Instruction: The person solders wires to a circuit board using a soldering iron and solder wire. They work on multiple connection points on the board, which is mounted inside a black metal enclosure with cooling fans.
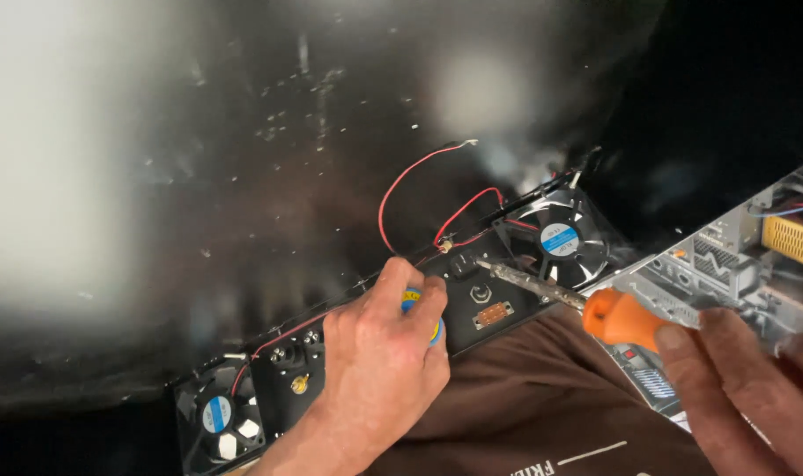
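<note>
at two o'clock from the left hand [379, 353], whose fingers pinch a small blue-yellow object [410, 301], the right hand's [727, 370] fingers grip an orange-handled soldering iron [551, 291] whose hot tip could scorch the thin red wires [454, 216] nearby.

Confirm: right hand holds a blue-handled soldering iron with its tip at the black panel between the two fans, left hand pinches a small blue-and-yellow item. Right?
Not quite. In the head view the soldering iron in the right hand has an orange handle, not blue. Its tip is at the black panel between the two fans, and the left hand pinches the small blue-and-yellow item.
</note>
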